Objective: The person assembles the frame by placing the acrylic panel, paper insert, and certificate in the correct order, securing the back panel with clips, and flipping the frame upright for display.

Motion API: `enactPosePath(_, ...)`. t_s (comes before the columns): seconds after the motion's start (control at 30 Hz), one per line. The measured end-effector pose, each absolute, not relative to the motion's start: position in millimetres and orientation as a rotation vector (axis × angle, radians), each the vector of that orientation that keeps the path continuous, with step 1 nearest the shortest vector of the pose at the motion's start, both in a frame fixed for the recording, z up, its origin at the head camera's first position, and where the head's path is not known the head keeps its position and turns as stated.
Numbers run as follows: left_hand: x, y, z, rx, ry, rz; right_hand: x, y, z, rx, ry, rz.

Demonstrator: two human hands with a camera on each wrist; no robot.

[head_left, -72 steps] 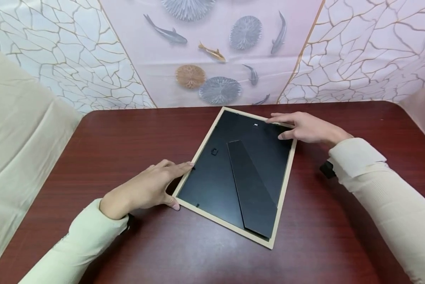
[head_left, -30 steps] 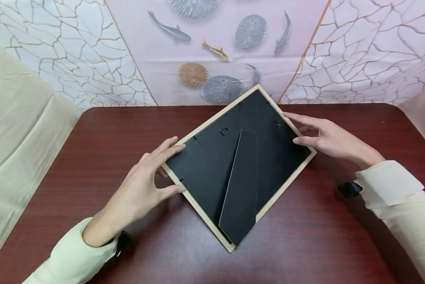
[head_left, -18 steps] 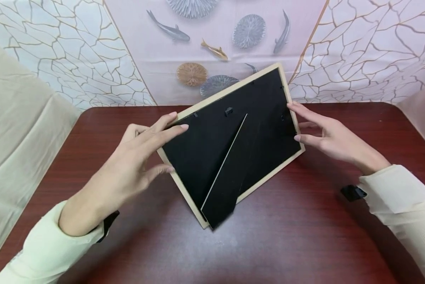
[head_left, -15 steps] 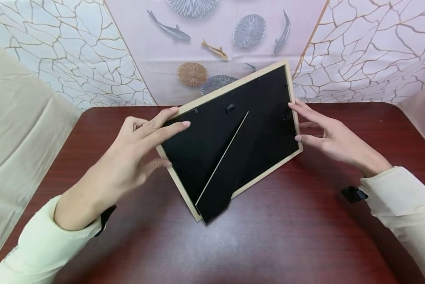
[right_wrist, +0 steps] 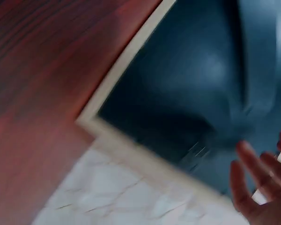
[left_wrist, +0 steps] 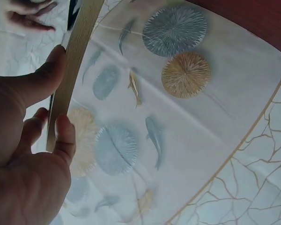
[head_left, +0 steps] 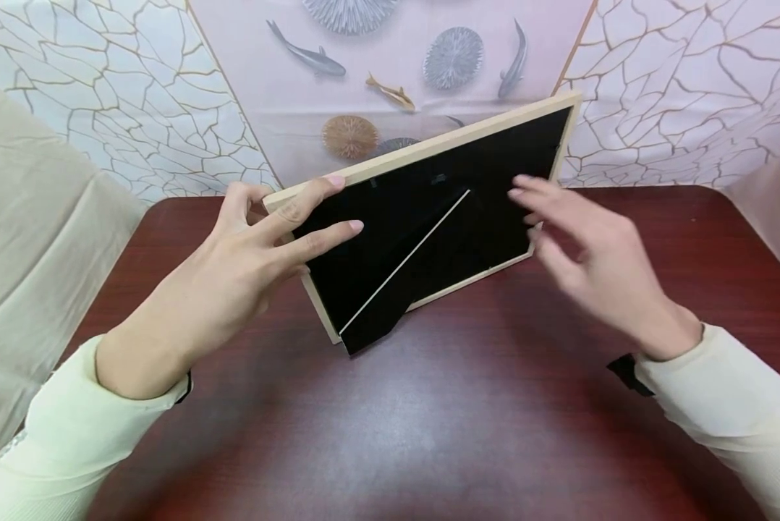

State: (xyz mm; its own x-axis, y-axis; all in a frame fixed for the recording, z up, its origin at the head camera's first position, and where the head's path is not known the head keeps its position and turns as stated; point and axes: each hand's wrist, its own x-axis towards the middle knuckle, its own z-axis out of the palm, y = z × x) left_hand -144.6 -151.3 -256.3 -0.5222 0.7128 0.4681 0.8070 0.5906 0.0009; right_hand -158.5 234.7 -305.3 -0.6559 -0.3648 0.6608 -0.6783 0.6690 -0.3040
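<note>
A picture frame [head_left: 468, 135] with a pale wood rim and black back stands tilted on one lower corner, back toward me. Its black easel leg [head_left: 378, 322] runs slantwise down the back to the lower left. My left hand [head_left: 234, 271] grips the upper left corner, with index and middle fingers stretched over the back. In the left wrist view, thumb and fingertips pinch the wood edge [left_wrist: 75, 61]. My right hand [head_left: 601, 253], blurred, overlaps the frame's right side with loosely bent fingers. In the right wrist view its fingers [right_wrist: 253, 164] hold nothing. The frame's front is hidden.
The dark red-brown table [head_left: 429, 434] reaches back to a patterned cloth [head_left: 416, 72] with fish and round motifs. The frame's upper edge overlaps that cloth. A pale cloth [head_left: 32, 239] hangs at the left. A black device [head_left: 629, 374] shows at my right cuff.
The frame has turned from lying flat on its face to standing steeply, its upper right corner rising. My left hand rose with it. My right hand has moved left across the frame's right edge.
</note>
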Motion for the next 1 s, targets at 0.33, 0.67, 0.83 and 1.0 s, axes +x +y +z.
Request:
enactPosePath(0.33, -141, -151, -262, -1.280, -2.254, -0.141, -153, 176, -307, 1.279, -2.341, 0.617)
enactPosePath(0.67, -150, -152, -263, -1.290, -2.166, -0.024, -146, 170, -307, 1.267, -2.497, 0.458)
enactPosePath(0.83, -157, -155, -263, -1.294, -2.133, 0.040, -139, 176, -306, 1.304, -2.474, 0.428)
enactPosePath(1.0, -163, -158, -264, -1.306, -2.090, 0.139, -136, 184, -306, 1.363, -2.405, 0.381)
